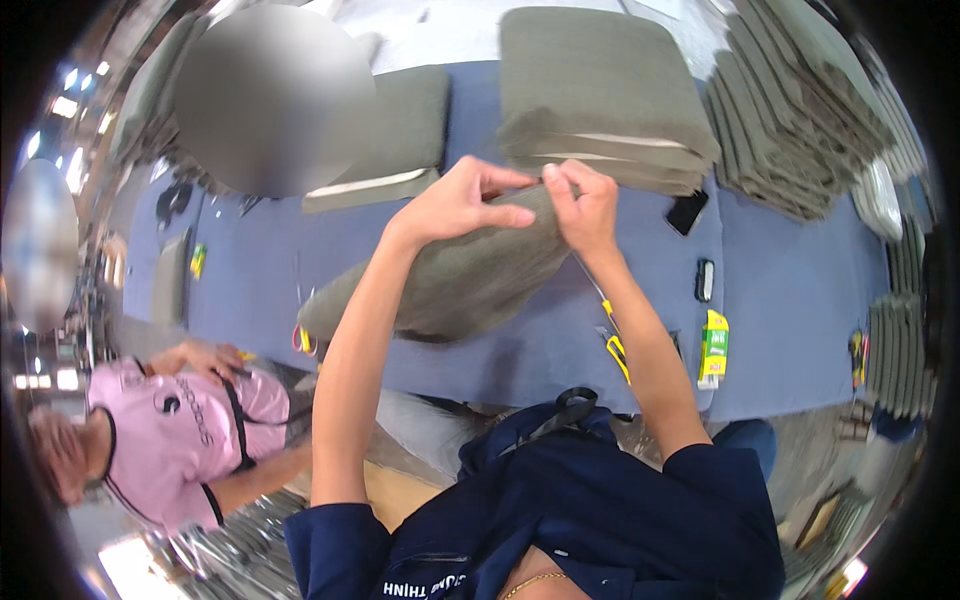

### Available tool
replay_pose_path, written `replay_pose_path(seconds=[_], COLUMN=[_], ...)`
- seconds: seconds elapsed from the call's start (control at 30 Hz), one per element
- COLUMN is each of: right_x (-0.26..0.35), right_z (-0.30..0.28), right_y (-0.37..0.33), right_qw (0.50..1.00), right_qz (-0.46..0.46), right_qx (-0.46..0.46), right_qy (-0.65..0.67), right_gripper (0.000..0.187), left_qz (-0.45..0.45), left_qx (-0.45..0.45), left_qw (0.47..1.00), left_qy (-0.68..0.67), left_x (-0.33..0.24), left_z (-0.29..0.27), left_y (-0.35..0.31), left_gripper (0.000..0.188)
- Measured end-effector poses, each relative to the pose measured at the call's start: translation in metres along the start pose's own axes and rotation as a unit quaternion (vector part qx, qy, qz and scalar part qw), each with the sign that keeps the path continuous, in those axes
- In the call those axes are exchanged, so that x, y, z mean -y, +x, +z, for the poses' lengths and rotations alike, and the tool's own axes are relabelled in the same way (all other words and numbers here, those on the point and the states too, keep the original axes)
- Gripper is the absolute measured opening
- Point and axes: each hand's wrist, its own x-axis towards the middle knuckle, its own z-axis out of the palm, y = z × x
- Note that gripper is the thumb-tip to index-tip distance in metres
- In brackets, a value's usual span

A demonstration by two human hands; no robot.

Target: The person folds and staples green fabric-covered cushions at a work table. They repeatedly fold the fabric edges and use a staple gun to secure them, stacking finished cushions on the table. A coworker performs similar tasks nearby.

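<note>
An olive-green fabric cover (480,275) lies slanted across the blue-topped table in front of me, its right end raised. My right hand (588,205) pinches the upper corner of this cover between thumb and fingers. Close beside it, my left hand (465,205) reaches in from the left. Its thumb rests over the cloth, apart from the index finger, whose tip comes up to the same corner. Whatever lies between the fingertips there is too small to make out. Below the right hand, a yellow-handled cutter (617,352) lies near my right forearm.
Folded olive-green covers (605,75) are stacked at the back, with another tall stack (790,110) at right. A phone (687,212), a small black case (705,280) and a yellow-green box (713,345) lie right. Scissors (303,340) lie left, near a person in pink (180,430).
</note>
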Motion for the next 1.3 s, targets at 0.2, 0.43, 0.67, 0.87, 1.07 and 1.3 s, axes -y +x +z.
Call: replay_pose_path(seconds=[0.2, 0.43, 0.67, 0.87, 1.07, 1.3], right_x=[0.026, 0.096, 0.117, 0.128, 0.141, 0.121], right_z=[0.026, 0.145, 0.149, 0.127, 0.038, -0.040], right_y=[0.023, -0.011, -0.016, -0.031, -0.125, -0.241], right_qw=[0.975, 0.926, 0.903, 0.906, 0.906, 0.884], right_qz=[-0.144, -0.320, -0.284, -0.254, -0.319, -0.149], right_qx=[-0.015, 0.069, 0.145, 0.182, 0.202, 0.408], right_qy=[-0.166, -0.189, -0.289, -0.285, -0.192, -0.174], right_gripper=[0.019, 0.024, 0.031, 0.028, 0.025, 0.026], left_qz=[-0.002, -0.129, -0.179, 0.007, -0.127, -0.191], left_qx=[-0.347, -0.400, -0.161, -0.472, -0.390, -0.174], left_qw=[0.843, 0.826, 0.970, 0.819, 0.737, 0.834], left_qy=[0.410, 0.376, 0.011, 0.326, 0.537, 0.487], left_x=[0.014, 0.059, 0.082, 0.072, 0.025, 0.055], left_z=[-0.018, -0.052, -0.107, -0.011, 0.139, 0.267], left_y=[-0.154, -0.210, -0.224, -0.229, -0.200, -0.245], left_gripper=[0.066, 0.083, 0.062, 0.079, 0.044, 0.062])
